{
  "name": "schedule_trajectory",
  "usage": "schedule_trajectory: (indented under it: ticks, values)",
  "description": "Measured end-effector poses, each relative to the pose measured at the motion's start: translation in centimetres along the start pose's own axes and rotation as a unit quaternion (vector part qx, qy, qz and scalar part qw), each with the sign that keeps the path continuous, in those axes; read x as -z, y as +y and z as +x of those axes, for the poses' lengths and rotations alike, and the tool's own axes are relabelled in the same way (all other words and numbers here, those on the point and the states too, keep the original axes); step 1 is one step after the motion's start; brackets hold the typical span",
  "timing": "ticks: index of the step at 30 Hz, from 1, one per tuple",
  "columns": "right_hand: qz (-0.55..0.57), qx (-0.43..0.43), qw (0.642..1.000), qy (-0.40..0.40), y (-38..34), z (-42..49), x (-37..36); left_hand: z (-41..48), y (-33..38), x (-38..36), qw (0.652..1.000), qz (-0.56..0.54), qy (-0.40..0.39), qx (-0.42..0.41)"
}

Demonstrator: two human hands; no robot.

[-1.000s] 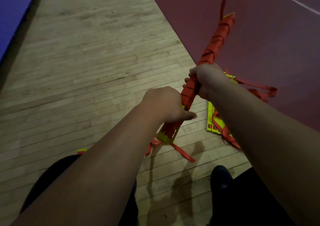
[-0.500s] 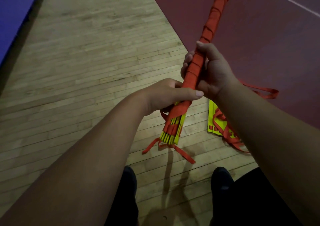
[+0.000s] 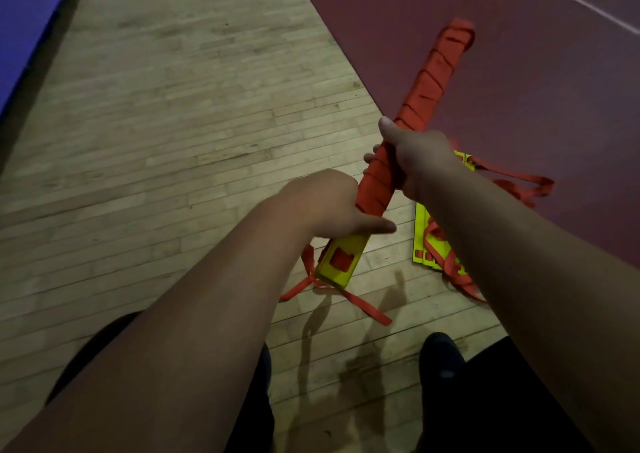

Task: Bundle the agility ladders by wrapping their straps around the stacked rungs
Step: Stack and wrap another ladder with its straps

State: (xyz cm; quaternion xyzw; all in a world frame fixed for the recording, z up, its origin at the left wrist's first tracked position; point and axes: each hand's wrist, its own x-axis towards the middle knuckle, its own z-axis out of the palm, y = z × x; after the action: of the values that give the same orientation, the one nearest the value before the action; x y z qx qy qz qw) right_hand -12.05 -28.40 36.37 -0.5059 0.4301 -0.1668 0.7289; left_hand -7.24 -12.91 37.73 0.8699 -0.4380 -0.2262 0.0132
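Both hands hold one ladder bundle (image 3: 420,106) tilted in the air over the wood floor (image 3: 173,123). Right hand (image 3: 419,161) is wrapped around its strap-wound middle, thumb up along it. Left hand (image 3: 325,206) grips lower, just above the bare yellow rung end (image 3: 341,262); loose strap tails (image 3: 363,307) hang to the floor. Second ladder (image 3: 433,241) lies unwrapped on the floor by the right forearm, near the red mat (image 3: 519,54).

- Left grip (image 3: 329,206): its fingers are out of sight beneath the wrapped bundle (image 3: 420,95); only the thumb shows.
- The bundle's far tip is blurred.
- The loose ladder (image 3: 420,234) right of the bundle is half hidden behind the right forearm (image 3: 519,262).
- Both forearms run off the bottom edge.
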Motion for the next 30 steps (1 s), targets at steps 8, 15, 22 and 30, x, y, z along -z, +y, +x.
schedule_trajectory:
  ticks: [8, 15, 22, 30]
  values:
    - [0.177, 0.003, 0.976, -0.123, -1.0, -0.8, -0.2, -0.3, -0.1, 0.8, 0.942, -0.337, -0.004, -0.014]
    - [0.284, -0.059, 0.935, -0.203, -2.4, -1.6, 0.3, -1.1, -0.1, 1.5, 0.867, -0.488, -0.070, -0.074]
    - [0.111, -0.069, 0.987, -0.094, -0.8, -0.6, 0.0, -0.4, -0.3, 0.7, 0.974, -0.215, -0.062, -0.031]
    - [-0.080, 0.029, 0.996, 0.019, 0.3, -1.0, -0.7, 0.5, 0.6, -1.8, 0.999, -0.027, -0.024, -0.010]
